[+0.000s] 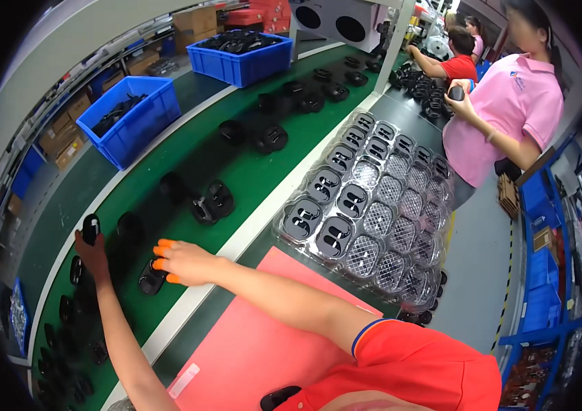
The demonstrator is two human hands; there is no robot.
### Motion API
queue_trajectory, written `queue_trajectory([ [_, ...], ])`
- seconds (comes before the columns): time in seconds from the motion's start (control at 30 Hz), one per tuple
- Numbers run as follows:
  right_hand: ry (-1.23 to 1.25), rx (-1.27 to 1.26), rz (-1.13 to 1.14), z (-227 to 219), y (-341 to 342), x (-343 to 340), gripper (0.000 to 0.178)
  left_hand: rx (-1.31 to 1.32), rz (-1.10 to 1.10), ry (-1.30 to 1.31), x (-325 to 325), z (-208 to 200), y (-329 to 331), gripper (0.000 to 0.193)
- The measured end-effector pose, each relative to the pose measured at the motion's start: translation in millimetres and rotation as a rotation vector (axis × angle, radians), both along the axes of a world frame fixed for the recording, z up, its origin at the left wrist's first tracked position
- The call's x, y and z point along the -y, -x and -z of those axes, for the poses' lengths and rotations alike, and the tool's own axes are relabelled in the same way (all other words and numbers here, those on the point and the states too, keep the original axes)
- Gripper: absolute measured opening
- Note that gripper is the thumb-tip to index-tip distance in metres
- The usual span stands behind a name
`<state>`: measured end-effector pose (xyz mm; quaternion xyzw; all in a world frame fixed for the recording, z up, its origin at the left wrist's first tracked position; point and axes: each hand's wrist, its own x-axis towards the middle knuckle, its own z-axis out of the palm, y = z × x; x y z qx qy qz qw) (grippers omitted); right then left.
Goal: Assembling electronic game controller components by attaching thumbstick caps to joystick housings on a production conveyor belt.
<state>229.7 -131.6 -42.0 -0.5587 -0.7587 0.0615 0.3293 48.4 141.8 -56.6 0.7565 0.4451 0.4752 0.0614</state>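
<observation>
One rounded, glossy black plastic piece [91, 229] is in my left hand [92, 252], the fingers curled round it, over the left side of the green conveyor belt [256, 178]. Beyond the belt's left rail stands a deep blue plastic bin [128, 122] with dark parts heaped inside. My right hand [191, 262] reaches in over the belt's right side, part open, orange covers on its fingertips; just beside them lies a black oval case [152, 277], and I cannot tell whether I have hold of it. Farther up the belt sits an opened black hinged case [220, 200], among many dark pieces. A second blue bin [239, 58], also heaped, stands past the belt's left rail.

Right of the belt a flat coral-red sheet [236, 332] lies under my right forearm, and above it is a clear moulded plastic tray [390, 267]. I judge it part filled: black oval inserts [302, 218] take up its column nearest the belt, much of the next one and the far end. Most pockets farther from the belt show only crosshatched plastic, so plenty seems left. Farthest right, a person in a pink shirt [510, 103] holds another black piece [456, 93].
</observation>
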Motion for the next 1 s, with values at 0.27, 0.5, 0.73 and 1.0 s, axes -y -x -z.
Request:
queue_trajectory([
  [0.27,-0.078,0.039,0.15,3.6,-8.9,-8.1,0.046,1.653,0.547,1.082,111.8,-29.2,-13.2,0.031],
  [0.5,-0.023,-0.234,0.154,-13.5,-8.7,-1.9,0.043,1.658,0.817,1.073,149.5,-39.5,-16.8,0.038],
  [0.73,0.099,-1.55,-0.069,-22.2,-24.7,3.1,0.063,1.318,0.763,1.186,167.1,-29.7,-29.9,0.042],
  [1.0,0.121,-1.916,-0.217,-18.5,-24.4,2.7,0.037,1.448,0.759,1.348,170.1,-23.0,-34.6,0.042],
])
